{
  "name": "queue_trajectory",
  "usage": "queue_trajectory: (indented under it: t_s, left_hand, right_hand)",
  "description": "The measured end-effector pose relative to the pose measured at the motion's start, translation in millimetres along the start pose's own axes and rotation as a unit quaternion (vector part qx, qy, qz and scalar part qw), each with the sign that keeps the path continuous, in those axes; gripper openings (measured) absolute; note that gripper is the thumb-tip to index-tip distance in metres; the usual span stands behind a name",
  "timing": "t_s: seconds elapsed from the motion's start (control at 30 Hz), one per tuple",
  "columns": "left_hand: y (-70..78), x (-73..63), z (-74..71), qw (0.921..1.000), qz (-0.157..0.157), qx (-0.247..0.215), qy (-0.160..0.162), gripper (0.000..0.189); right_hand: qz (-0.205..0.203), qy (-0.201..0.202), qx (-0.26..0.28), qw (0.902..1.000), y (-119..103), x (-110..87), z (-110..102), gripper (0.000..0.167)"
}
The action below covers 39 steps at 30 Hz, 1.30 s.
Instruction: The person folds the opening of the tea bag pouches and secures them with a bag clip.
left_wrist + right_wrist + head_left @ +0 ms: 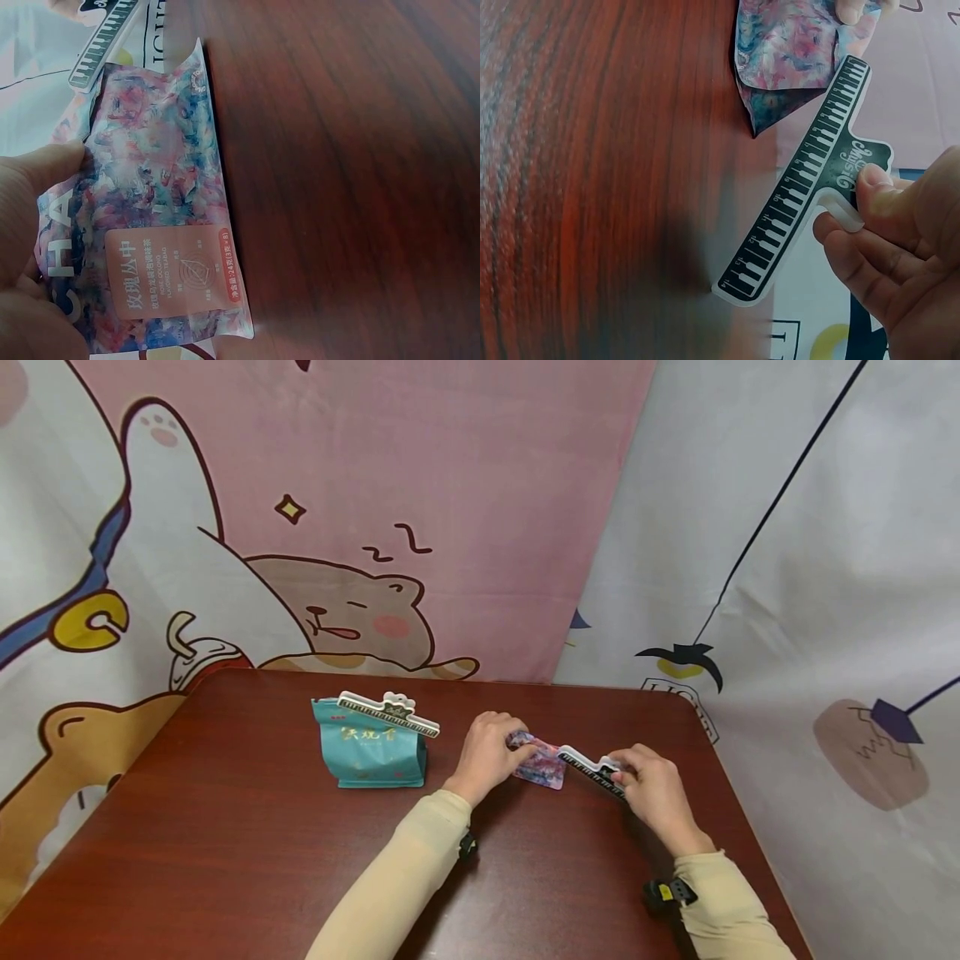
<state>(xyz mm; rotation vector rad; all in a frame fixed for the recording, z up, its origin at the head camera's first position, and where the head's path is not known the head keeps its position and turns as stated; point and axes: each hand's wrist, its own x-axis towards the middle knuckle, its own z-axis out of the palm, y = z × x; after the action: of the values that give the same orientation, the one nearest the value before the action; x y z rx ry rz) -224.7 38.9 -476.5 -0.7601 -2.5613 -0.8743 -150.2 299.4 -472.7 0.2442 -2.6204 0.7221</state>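
A tea pouch (157,157) with a pink, blue and purple painted pattern stands on the table, its printed label facing the left wrist camera. My left hand (489,755) pinches its folded top between thumb and fingers. My right hand (658,793) holds a long bag clip (799,187) with a piano-key print by its raised handle, thumb on one side and fingers on the other. The far end of this clip overlaps the pouch's top corner in the right wrist view; whether they touch I cannot tell.
To the left on the brown table (247,843) stands a teal pouch (371,756) with gold characters. A second piano-key clip (388,712) sits slanted across its top. Behind the table hangs a cartoon-printed cloth (495,527).
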Motion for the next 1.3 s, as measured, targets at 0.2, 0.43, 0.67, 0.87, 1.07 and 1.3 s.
queue_trajectory:
  t_s: [0.2, 0.43, 0.67, 0.87, 1.07, 1.3]
  left_hand:
    - [-0.4, 0.0, -0.8, 0.9999, 0.009, 0.009, 0.003, 0.026]
    - [0.2, 0.0, -1.5, 0.9999, 0.010, 0.010, 0.001, 0.029]
    - [1.0, 0.0, 1.9, 0.9997, 0.002, 0.018, 0.017, 0.028]
    - [1.8, -0.1, 3.4, 0.9995, 0.000, 0.020, 0.025, 0.028]
    - [3.8, -0.4, 1.9, 0.9994, 0.001, 0.017, 0.029, 0.027]
    - [4.8, -0.1, 2.0, 0.9996, 0.001, 0.013, 0.026, 0.025]
  right_hand:
    - [0.005, 0.003, -0.003, 1.0000, -2, -0.5, 1, 0.022]
    - [0.000, 0.011, -0.006, 0.9999, -3, -0.9, 1, 0.023]
    - [-0.010, 0.010, 0.000, 0.9999, -5, -0.3, 1, 0.022]
    - [0.008, -0.002, 0.004, 1.0000, -8, -0.6, 0, 0.021]
    - [0.008, -0.003, 0.005, 0.9999, -11, -0.3, 2, 0.022]
    - [0.010, -0.001, 0.010, 0.9999, -13, -0.1, 4, 0.023]
